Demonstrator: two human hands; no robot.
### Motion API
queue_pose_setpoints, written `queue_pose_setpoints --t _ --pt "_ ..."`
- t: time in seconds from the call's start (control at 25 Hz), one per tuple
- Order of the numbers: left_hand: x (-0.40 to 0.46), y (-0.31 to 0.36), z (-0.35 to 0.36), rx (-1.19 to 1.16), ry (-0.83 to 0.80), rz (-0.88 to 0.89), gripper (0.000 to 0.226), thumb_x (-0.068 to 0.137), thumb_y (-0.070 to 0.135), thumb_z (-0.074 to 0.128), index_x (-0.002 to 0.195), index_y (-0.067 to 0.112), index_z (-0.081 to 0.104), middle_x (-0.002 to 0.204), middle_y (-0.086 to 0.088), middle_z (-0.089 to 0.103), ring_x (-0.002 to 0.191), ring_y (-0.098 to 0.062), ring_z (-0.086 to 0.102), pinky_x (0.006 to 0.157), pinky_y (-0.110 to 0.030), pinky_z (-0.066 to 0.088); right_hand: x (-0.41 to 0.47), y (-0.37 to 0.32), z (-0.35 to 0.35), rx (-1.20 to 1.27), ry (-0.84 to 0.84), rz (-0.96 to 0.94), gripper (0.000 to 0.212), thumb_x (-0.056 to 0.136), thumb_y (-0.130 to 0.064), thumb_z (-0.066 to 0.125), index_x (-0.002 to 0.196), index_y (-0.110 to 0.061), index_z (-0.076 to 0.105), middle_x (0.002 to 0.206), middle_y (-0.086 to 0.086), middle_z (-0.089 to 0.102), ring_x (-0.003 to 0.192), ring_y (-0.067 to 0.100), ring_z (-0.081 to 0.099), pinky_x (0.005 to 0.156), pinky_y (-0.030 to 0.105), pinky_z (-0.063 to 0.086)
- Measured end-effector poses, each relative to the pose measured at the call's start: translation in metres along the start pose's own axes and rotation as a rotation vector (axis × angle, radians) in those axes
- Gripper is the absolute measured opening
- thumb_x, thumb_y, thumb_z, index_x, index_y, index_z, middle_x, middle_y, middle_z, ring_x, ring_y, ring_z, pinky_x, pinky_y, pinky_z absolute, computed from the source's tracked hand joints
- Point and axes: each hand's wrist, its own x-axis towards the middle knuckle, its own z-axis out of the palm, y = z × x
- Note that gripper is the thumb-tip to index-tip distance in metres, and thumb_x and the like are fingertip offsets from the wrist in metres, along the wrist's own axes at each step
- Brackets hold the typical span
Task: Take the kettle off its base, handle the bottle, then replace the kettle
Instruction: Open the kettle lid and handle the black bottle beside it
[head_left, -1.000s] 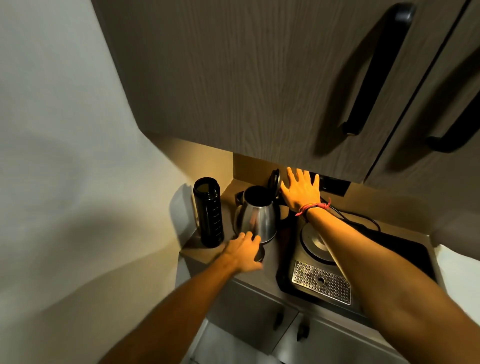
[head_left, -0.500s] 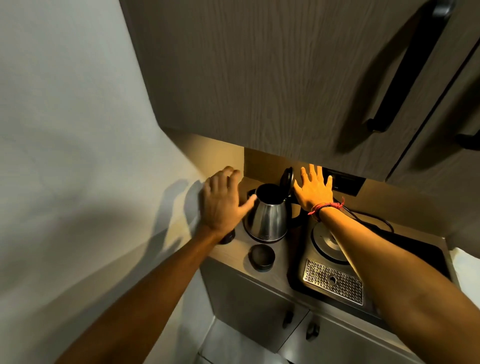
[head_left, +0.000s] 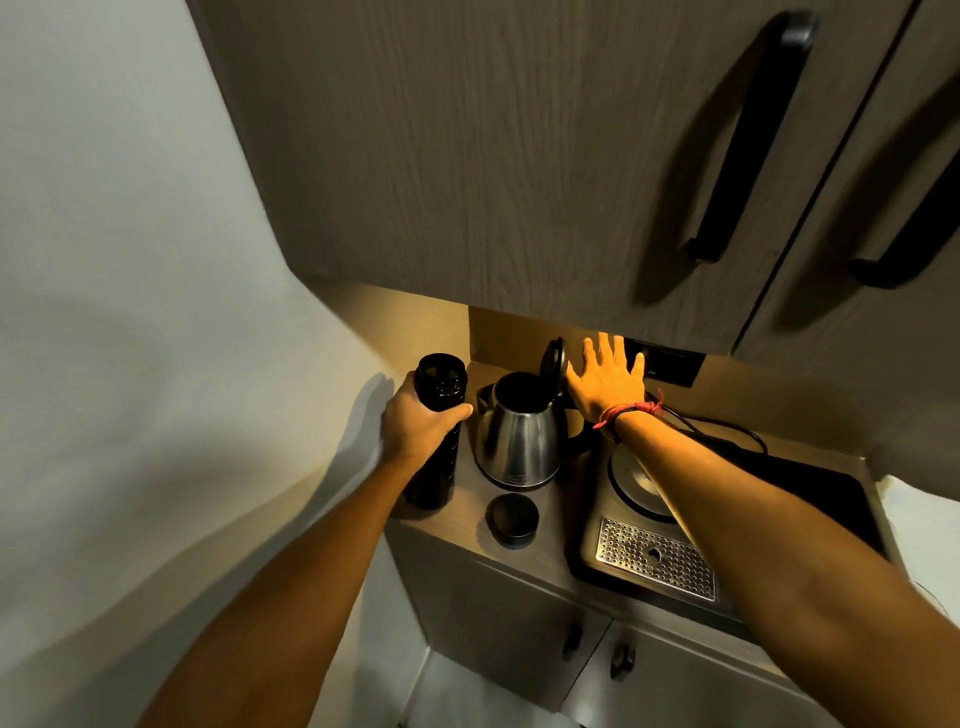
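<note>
A steel kettle (head_left: 519, 441) stands on the counter with its black lid (head_left: 552, 361) flipped up, off its round base (head_left: 636, 483) to the right. A tall black bottle (head_left: 439, 410) stands uncapped at the counter's left end, and my left hand (head_left: 418, 426) is wrapped around its upper body. Its black cap (head_left: 511, 519) lies flat in front of the kettle. My right hand (head_left: 605, 382) is spread flat with fingers apart behind the kettle, next to the raised lid, holding nothing.
The base sits on a dark tray (head_left: 810, 499) with a perforated drip grate (head_left: 654, 558). A black cord (head_left: 727, 428) runs to a wall socket panel (head_left: 670, 364). Overhead cabinets (head_left: 519, 156) with black handles hang low. A white wall (head_left: 130, 312) closes the left side.
My left hand went from the cap near the counter's front edge up to the bottle and closed around it. The right hand stayed spread behind the kettle.
</note>
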Motion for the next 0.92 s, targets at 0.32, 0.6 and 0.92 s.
queue_pose_setpoints --t 0.32,0.6,0.92 --pt "0.016 0.055 0.005 0.65 -0.05 0.365 0.069 0.058 0.062 0.072 0.103 0.012 0.056 0.089 -0.006 0.065 0.075 -0.026 0.065 0.061 -0.031 0.052 0.002 0.005 0.0 0.009 0.076 -0.005 0.083 0.091 -0.068 0.015 0.153 -0.014 0.026 0.16 0.01 0.027 0.151 0.03 0.019 0.122 0.057 0.006" --pt "0.017 0.082 0.008 1.001 -0.142 0.398 0.065 0.064 0.063 0.071 0.102 0.012 0.056 0.095 -0.007 0.066 0.082 -0.026 0.064 0.065 -0.029 0.043 0.001 0.008 0.001 0.039 0.103 -0.014 0.084 0.09 -0.069 0.015 0.15 -0.013 0.032 0.158 0.011 0.033 0.149 0.031 0.022 0.122 0.056 0.009" --pt "0.015 0.092 0.008 1.171 -0.19 0.432 0.067 0.066 0.064 0.072 0.107 0.013 0.06 0.095 -0.007 0.065 0.084 -0.025 0.064 0.065 -0.03 0.043 0.003 0.012 0.001 0.06 0.098 -0.013 0.084 0.089 -0.07 0.016 0.146 -0.013 0.038 0.153 0.013 0.04 0.145 0.033 0.031 0.121 0.057 0.01"
